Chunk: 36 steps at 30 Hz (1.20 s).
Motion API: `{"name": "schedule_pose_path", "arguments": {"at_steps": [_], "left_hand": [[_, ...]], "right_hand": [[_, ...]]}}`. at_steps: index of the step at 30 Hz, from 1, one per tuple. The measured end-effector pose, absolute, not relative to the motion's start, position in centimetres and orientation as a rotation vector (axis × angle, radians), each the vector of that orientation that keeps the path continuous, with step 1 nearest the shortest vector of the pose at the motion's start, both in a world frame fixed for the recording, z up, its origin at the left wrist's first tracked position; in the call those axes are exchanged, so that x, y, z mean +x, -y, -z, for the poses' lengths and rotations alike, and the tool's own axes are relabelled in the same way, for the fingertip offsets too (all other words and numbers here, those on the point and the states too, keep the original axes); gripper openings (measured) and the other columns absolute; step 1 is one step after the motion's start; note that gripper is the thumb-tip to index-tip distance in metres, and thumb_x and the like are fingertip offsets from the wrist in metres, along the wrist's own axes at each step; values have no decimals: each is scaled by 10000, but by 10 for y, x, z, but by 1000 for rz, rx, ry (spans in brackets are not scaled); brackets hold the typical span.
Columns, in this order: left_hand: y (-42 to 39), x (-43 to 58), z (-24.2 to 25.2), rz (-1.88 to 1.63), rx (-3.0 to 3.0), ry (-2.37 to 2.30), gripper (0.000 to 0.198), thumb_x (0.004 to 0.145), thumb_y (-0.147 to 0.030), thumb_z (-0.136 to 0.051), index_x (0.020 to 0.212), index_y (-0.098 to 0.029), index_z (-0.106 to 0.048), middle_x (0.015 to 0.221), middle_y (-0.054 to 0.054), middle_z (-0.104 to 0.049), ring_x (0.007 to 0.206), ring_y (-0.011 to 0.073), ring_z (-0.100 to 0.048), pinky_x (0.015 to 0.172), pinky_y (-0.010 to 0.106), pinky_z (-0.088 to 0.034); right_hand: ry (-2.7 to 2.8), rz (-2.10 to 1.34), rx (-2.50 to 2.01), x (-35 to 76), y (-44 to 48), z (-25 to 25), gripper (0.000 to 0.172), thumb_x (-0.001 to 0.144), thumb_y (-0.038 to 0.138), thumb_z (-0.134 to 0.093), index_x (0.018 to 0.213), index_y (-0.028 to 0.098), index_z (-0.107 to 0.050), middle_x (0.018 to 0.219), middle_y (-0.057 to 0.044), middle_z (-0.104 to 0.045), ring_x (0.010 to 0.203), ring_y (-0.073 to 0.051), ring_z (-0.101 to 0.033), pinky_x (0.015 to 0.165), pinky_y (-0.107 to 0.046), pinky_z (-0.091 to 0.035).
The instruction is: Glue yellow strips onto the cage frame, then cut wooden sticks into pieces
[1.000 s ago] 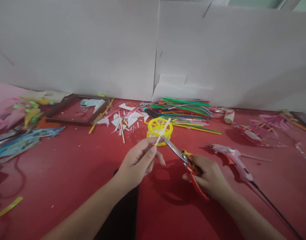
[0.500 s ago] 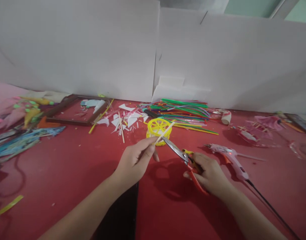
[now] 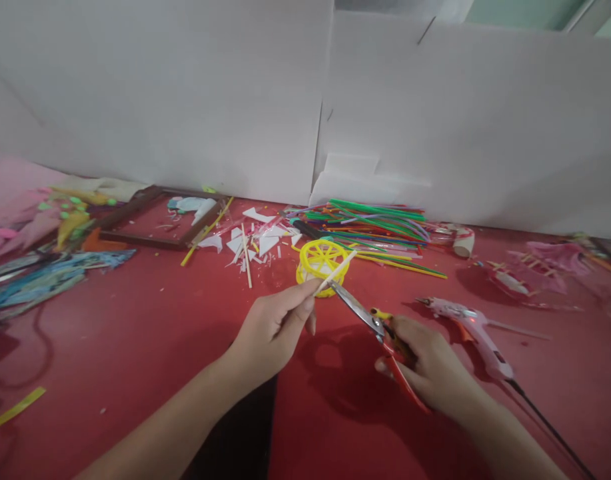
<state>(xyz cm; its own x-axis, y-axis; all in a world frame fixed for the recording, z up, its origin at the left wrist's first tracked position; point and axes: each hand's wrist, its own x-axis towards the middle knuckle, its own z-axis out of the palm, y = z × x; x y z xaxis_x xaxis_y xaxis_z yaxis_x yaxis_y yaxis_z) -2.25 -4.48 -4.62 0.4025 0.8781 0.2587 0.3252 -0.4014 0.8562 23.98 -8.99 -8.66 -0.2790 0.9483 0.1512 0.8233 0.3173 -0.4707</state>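
From my remote view I count one left hand (image 3: 272, 327), one right hand (image 3: 430, 367), one pair of scissors (image 3: 358, 309), one held stick (image 3: 338, 271), one lying stick (image 3: 246, 257), one yellow spoked piece (image 3: 328, 251), one glue gun (image 3: 491, 348), one brown frame (image 3: 145, 241) and two white panels (image 3: 185, 100). The coloured rods (image 3: 375, 217) overlap, but probably exceed ten.

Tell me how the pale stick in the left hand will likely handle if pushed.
The pale stick is probably stiff: its visible part runs straight, without sagging. It is likely light, being so slender. A hard sideways push might pivot it, since its free end juts past the left hand.
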Motion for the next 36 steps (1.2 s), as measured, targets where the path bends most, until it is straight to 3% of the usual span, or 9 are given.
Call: {"name": "schedule_pose_path", "arguments": {"at_steps": [10, 18, 24, 28, 31, 36], "left_hand": [[44, -19, 45, -1021, 1995, -1052, 256, 935, -212, -460, 936, -134, -704, 585, -4, -630, 441, 70, -443, 471, 186, -351], [44, -21, 53, -1158, 2189, -1050, 223, 948, -171, -428, 1034, -146, -632, 643, -19, -645, 499, 66, -514, 528, 169, -416], [48, -18, 57, -1119, 1965, -1083, 264, 947, -275, -484, 1187, -185, -548, 781, 11, -704, 506, 70, -536, 501, 182, -421], [37, -23, 49, -1099, 1420, -904, 447, 909, -516, -494, 1193, -173, -538, 949, 91, -736, 596, 122, -631, 503, 217, -492], [24, -30, 40, -1142, 1033, -805, 593, 845, -682, -436, 1040, -151, -613, 899, 114, -743, 726, 190, -680, 562, 272, -554], [19, -29, 49, -1239, 1080, -936, 362, 860, -523, -542, 971, -188, -621, 851, 52, -719, 760, 174, -671, 621, 271, -558]], "right_hand": [[2160, -362, -1555, 235, 87, 88, 403, 811, 474, -621, 649, 222, -351, 597, 44, -435, 516, -99, -373, 481, -217, -288], [2124, -194, -1620, 226, 97, 92, 326, 852, 370, -544, 614, 207, -392, 551, 36, -441, 479, -91, -365, 468, -215, -262], [1982, -335, -1639, 222, 94, 89, 450, 796, 519, -589, 552, 202, -383, 501, 46, -369, 460, -78, -302, 452, -224, -231], [1712, -710, -1761, 223, 92, 87, 508, 732, 615, -624, 530, 200, -412, 450, 47, -377, 418, -73, -331, 422, -219, -237], [1420, -1164, -1625, 227, 93, 78, 566, 784, 675, -525, 499, 202, -404, 372, 39, -402, 334, -76, -377, 375, -211, -272], [1024, -2061, -1024, 231, 96, 74, 609, 855, 681, -406, 493, 192, -410, 323, 44, -387, 235, -78, -347, 263, -187, -254]]}}
